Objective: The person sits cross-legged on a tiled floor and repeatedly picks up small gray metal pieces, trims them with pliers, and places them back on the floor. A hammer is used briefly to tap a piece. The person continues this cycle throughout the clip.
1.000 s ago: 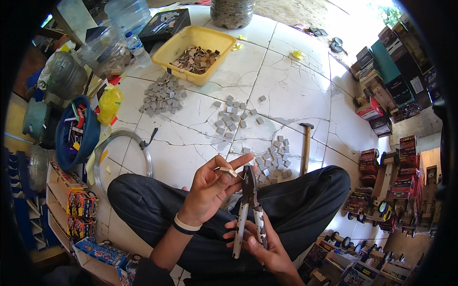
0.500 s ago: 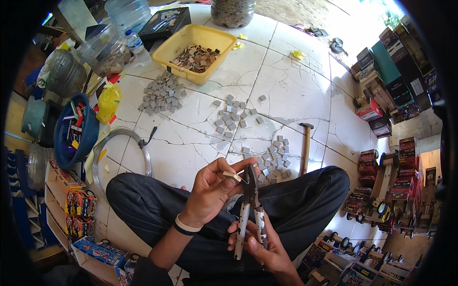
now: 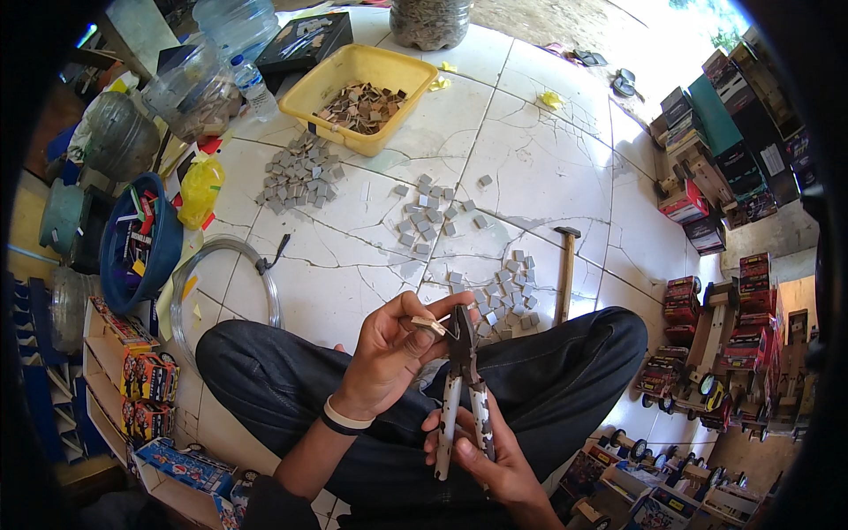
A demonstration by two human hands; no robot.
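Observation:
My left hand (image 3: 382,362) pinches a small wooden block (image 3: 428,326) between thumb and fingers. A thin wire runs from the block to the jaws of the pliers (image 3: 461,353). Wrapped round the pliers' worn white handles is my right hand (image 3: 495,459), low between my crossed legs. The jaws point up and away from me, beside my left fingertips. Beyond my hands, a pile of small grey square pieces (image 3: 508,291) lies on the white tiles, with more grey pieces (image 3: 426,212) scattered farther off.
A hammer (image 3: 567,274) lies at the right of the grey pieces. Coiled clear wire (image 3: 177,300) rests at my left knee. Farther back stand a yellow basin (image 3: 309,93) of small wooden pieces and a blue tub (image 3: 168,265). Toy trucks (image 3: 676,336) are stacked along the right.

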